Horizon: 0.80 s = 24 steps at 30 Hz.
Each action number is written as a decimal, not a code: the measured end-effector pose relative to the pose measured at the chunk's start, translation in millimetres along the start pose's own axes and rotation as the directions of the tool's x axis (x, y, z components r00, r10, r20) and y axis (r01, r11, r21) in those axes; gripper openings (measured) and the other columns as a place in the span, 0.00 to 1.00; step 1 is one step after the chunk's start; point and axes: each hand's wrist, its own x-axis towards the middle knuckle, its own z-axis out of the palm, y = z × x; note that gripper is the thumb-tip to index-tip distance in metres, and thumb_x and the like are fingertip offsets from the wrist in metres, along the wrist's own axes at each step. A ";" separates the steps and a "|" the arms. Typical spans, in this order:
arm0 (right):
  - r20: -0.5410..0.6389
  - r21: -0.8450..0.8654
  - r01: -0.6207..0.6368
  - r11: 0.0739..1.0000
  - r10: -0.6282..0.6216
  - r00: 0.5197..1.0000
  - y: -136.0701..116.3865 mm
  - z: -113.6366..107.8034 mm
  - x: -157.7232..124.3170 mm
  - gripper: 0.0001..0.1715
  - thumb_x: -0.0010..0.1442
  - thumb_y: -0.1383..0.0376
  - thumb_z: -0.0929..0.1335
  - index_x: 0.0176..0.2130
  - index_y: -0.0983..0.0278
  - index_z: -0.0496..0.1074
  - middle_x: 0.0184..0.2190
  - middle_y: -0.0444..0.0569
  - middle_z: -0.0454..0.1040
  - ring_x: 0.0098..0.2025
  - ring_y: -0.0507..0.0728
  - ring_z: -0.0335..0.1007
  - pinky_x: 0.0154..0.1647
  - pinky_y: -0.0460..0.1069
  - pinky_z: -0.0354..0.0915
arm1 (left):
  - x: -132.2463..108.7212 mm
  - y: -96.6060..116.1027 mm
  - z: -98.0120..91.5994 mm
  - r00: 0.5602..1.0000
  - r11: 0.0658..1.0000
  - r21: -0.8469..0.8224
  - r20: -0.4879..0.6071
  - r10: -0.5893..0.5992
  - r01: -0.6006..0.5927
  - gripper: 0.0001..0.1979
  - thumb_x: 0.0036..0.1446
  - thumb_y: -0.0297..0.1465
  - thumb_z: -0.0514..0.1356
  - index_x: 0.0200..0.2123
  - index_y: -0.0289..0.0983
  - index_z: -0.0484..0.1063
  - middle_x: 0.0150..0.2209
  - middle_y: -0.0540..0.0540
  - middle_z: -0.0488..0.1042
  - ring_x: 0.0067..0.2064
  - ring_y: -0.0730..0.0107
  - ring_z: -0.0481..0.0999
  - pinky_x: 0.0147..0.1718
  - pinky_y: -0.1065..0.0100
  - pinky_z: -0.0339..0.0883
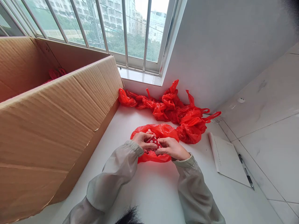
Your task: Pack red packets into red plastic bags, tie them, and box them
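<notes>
Where hands (pixel 158 145) meet, clear counter (pixel 158 193).

Barred window (pixel 105 28), daylit grey wall (pixel 221 46), white counter (pixel 158 193), tiled floor (pixel 275 143).

Single head-worn view, looking forward and down, close over white counter (pixel 154 193), window (pixel 112 28) ahead

I'm at a white desk (pixel 154 189) in a packing room several floors up. A barred window (pixel 130 34) shows city blocks; a big cardboard box (pixel 46 124) fills the desk's left edge, tied red bags (pixel 177 109) its far corner.
</notes>
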 end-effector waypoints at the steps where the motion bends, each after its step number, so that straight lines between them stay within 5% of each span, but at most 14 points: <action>1: 0.030 0.009 0.007 1.000 -0.008 1.000 1.3 -1.0 0.2 0.11 0.48 0.62 0.71 0.24 0.63 0.66 0.22 0.38 0.59 0.26 0.49 0.53 0.27 0.45 0.51 | -0.8 -1.2 -1.2 0.999 0.998 -0.049 0.046 -0.027 0.029 0.15 0.43 0.41 0.69 0.28 0.35 0.76 0.21 0.51 0.72 0.25 0.70 0.73 0.25 0.70 0.67; 8: 0.054 -0.055 0.002 0.998 0.001 0.999 2.9 -1.1 1.8 0.09 0.49 0.62 0.72 0.27 0.63 0.70 0.25 0.40 0.65 0.29 0.51 0.59 0.30 0.45 0.56 | -2.5 -4.8 -8.3 0.986 0.990 -0.041 0.104 -0.127 0.132 0.17 0.40 0.41 0.73 0.28 0.35 0.76 0.25 0.45 0.79 0.30 0.60 0.82 0.27 0.69 0.73; 11: 0.049 0.046 -0.022 0.999 0.020 0.999 1.8 -0.6 1.4 0.10 0.50 0.60 0.72 0.30 0.64 0.71 0.27 0.41 0.68 0.30 0.51 0.63 0.32 0.46 0.59 | -3.2 -1.3 -10.1 0.984 0.989 -0.067 0.133 -0.119 0.129 0.18 0.41 0.40 0.73 0.32 0.34 0.77 0.27 0.45 0.80 0.31 0.61 0.83 0.29 0.69 0.74; 15: 0.246 0.258 -0.016 0.966 -0.050 0.968 1.3 -4.2 0.8 0.14 0.51 0.58 0.73 0.32 0.66 0.72 0.29 0.44 0.70 0.31 0.52 0.66 0.35 0.47 0.63 | -7.4 4.8 -11.6 0.959 0.990 -0.085 0.270 -0.084 0.111 0.21 0.41 0.42 0.74 0.33 0.35 0.75 0.28 0.45 0.80 0.32 0.61 0.83 0.28 0.69 0.73; 19: 0.390 0.222 -0.025 0.975 -0.066 0.918 -2.2 -7.3 -2.3 0.14 0.51 0.58 0.73 0.31 0.65 0.72 0.29 0.44 0.71 0.31 0.52 0.66 0.35 0.47 0.64 | -11.9 4.3 -14.1 0.914 0.989 -0.088 0.399 -0.077 0.122 0.23 0.39 0.45 0.74 0.32 0.36 0.73 0.29 0.45 0.80 0.30 0.61 0.82 0.25 0.70 0.71; 22: 0.289 0.102 -0.018 0.995 -0.012 0.957 -3.5 -7.9 -5.0 0.11 0.51 0.59 0.72 0.30 0.64 0.71 0.28 0.43 0.71 0.31 0.52 0.66 0.34 0.46 0.62 | -11.3 -1.3 -17.3 0.925 0.997 -0.024 0.374 -0.060 0.075 0.21 0.43 0.43 0.72 0.35 0.36 0.74 0.30 0.45 0.81 0.31 0.62 0.81 0.26 0.70 0.70; 24: 0.156 0.023 -0.060 0.998 0.055 0.986 -1.8 -8.6 -5.5 0.10 0.51 0.60 0.71 0.29 0.64 0.71 0.27 0.42 0.71 0.31 0.52 0.67 0.33 0.46 0.62 | -8.9 -5.6 -19.4 0.964 0.997 0.081 0.263 -0.031 0.010 0.16 0.48 0.40 0.68 0.37 0.36 0.75 0.28 0.46 0.81 0.32 0.63 0.81 0.29 0.69 0.70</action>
